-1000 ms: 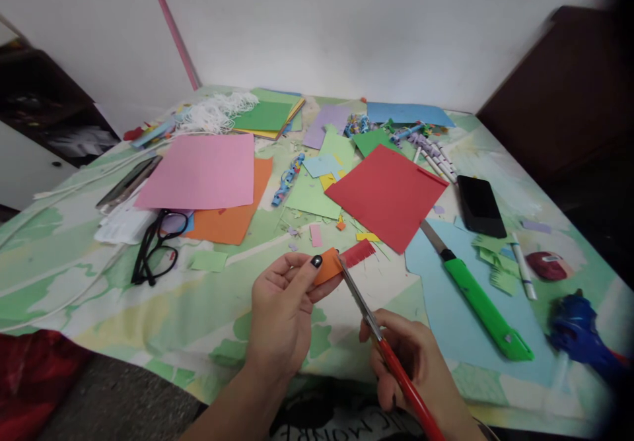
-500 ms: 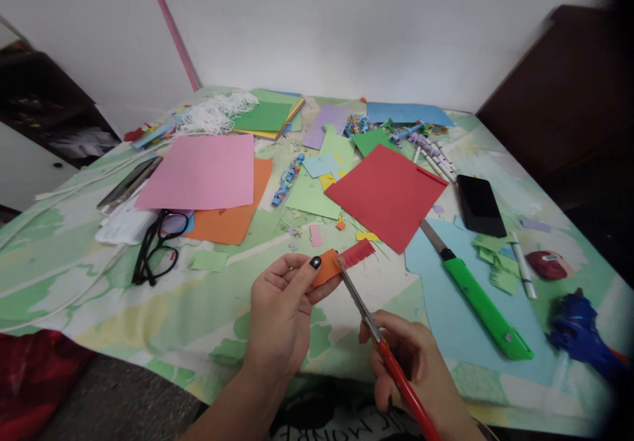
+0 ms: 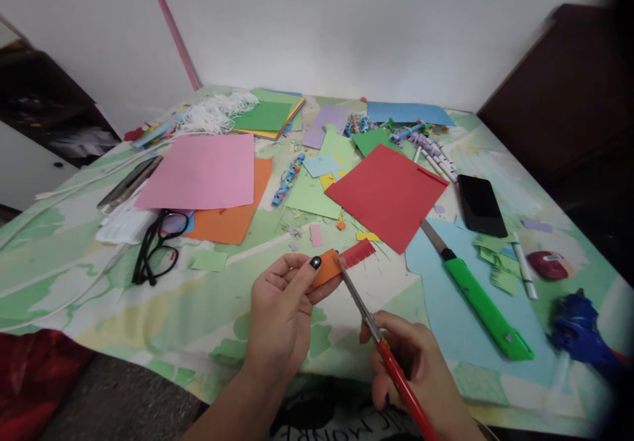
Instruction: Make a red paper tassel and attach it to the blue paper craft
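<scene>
While the left hand [image 3: 282,309] pinches a small orange-and-red paper strip [image 3: 341,261], the right hand [image 3: 416,368] works red-handled scissors [image 3: 376,335] into it.

Held above the desk [image 3: 74,256] so the blades can reach its fringed edge, the strip sits between both hands; the right fingers close round the handles. A red sheet [image 3: 389,193] lies beyond them, and a green utility knife [image 3: 478,302] lies to the right.

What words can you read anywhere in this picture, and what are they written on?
Upside-down white letters on the person's black shirt, partly hidden between the left hand and the right hand; only "MONR" reads, and not surely.
The phone, the green knife and the marker pens show no readable text.
</scene>
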A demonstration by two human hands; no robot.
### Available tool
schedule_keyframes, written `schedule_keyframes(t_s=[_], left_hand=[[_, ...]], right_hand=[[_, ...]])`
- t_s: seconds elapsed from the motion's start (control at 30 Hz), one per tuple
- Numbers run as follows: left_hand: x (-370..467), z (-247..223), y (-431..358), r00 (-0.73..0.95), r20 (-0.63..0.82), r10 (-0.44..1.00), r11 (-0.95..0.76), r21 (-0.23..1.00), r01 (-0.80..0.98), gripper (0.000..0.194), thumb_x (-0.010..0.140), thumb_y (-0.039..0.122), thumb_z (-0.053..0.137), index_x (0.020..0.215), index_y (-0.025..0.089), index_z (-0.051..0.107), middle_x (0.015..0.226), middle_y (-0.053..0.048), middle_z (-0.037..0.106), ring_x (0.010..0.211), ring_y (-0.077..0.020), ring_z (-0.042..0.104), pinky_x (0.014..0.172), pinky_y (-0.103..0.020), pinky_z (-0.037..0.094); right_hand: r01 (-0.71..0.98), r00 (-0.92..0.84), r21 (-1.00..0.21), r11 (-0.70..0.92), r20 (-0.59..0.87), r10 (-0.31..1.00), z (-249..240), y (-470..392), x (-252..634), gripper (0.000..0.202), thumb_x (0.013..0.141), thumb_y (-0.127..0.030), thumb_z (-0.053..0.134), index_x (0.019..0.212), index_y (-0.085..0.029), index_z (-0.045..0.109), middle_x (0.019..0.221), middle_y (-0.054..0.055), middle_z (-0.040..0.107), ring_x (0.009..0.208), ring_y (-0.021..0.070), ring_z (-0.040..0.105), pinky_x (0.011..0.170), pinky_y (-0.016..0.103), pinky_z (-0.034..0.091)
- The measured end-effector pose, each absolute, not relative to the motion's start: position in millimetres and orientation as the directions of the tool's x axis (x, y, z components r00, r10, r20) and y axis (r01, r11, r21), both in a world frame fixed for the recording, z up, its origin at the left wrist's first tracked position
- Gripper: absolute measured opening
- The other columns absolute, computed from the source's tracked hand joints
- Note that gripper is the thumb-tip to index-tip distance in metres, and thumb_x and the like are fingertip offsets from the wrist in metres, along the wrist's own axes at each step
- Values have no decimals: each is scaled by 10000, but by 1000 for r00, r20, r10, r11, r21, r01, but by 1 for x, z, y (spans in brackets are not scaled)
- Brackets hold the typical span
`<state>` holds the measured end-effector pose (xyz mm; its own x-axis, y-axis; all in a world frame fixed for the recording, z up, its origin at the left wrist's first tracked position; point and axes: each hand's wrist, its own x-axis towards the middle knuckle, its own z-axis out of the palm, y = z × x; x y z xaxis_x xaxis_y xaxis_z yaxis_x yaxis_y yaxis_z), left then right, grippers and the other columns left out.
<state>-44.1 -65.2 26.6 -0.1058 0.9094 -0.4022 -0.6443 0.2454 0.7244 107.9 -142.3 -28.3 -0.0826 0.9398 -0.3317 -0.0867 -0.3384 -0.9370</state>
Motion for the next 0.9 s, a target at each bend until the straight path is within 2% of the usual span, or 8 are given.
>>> schedule_keyframes(t_s=[0.2, 0.33, 0.4, 0.53, 0.67, 0.77, 0.9], left_hand=[[-44, 27, -65, -111, -400, 910, 245, 732, -636, 224, 623, 198, 796, 701, 128, 597, 709, -49, 720, 756, -219, 722, 738, -359, 595], [-44, 28, -65, -105, -405, 908, 244, 716, -654, 208, 632, 179, 789, 701, 127, 600, 700, -49, 718, 742, -198, 718, 706, -317, 594], [-44, 28, -65, -99, -407, 908, 246, 710, -659, 192, 645, 171, 781, 697, 125, 602, 702, -48, 718, 729, -183, 714, 702, -304, 593], [-44, 28, -67, -90, -395, 914, 243, 712, -659, 165, 669, 159, 762, 702, 132, 602, 674, -27, 707, 718, -175, 710, 708, -307, 594], [-49, 29, -63, -59, -375, 925, 254, 727, -638, 153, 690, 148, 735, 700, 133, 584, 665, -23, 696, 775, -208, 718, 734, -334, 595], [-58, 33, -57, 42, -363, 931, 316, 743, -590, 150, 702, 145, 716, 686, 127, 568, 693, -51, 709, 800, -233, 721, 710, -329, 597], [-73, 38, -47, 266, -377, 887, 461, 739, -491, 152, 701, 131, 709, 666, 122, 561, 721, -91, 730, 767, -240, 725, 654, -317, 598]], right_hand=[[-119, -98, -935, -334, -324, 941, -28, -143, 109, 397, 535, -268, 847, 848, -201, 612, 454, -107, 401, 355, 72, 417, 346, 174, 350], [-108, -97, -936, -334, -324, 941, -29, -142, 108, 321, 617, -318, 798, 847, -194, 613, 472, -94, 420, 343, 53, 372, 330, 165, 282], [-90, -87, -937, -339, -332, 939, -27, -141, 108, 325, 617, -342, 797, 835, -192, 608, 479, -86, 413, 360, 64, 389, 325, 165, 249], [-79, -132, -940, -331, -319, 938, -18, -141, 109, 412, 557, -386, 835, 821, -192, 586, 467, -88, 401, 388, 74, 379, 350, 174, 308], [-131, -241, -931, -340, -303, 922, -14, -142, 118, 529, 576, -528, 823, 896, -191, 570, 537, -81, 396, 433, 68, 353, 381, 171, 365], [-76, -366, -922, -379, -328, 871, -16, -143, 131, 632, 571, -658, 773, 932, -189, 553, 573, -71, 428, 428, 61, 352, 386, 175, 369], [-41, -402, -930, -364, -318, 859, -18, -146, 147, 727, 555, -767, 690, 963, -180, 557, 559, -68, 422, 430, 72, 370, 390, 184, 362]])
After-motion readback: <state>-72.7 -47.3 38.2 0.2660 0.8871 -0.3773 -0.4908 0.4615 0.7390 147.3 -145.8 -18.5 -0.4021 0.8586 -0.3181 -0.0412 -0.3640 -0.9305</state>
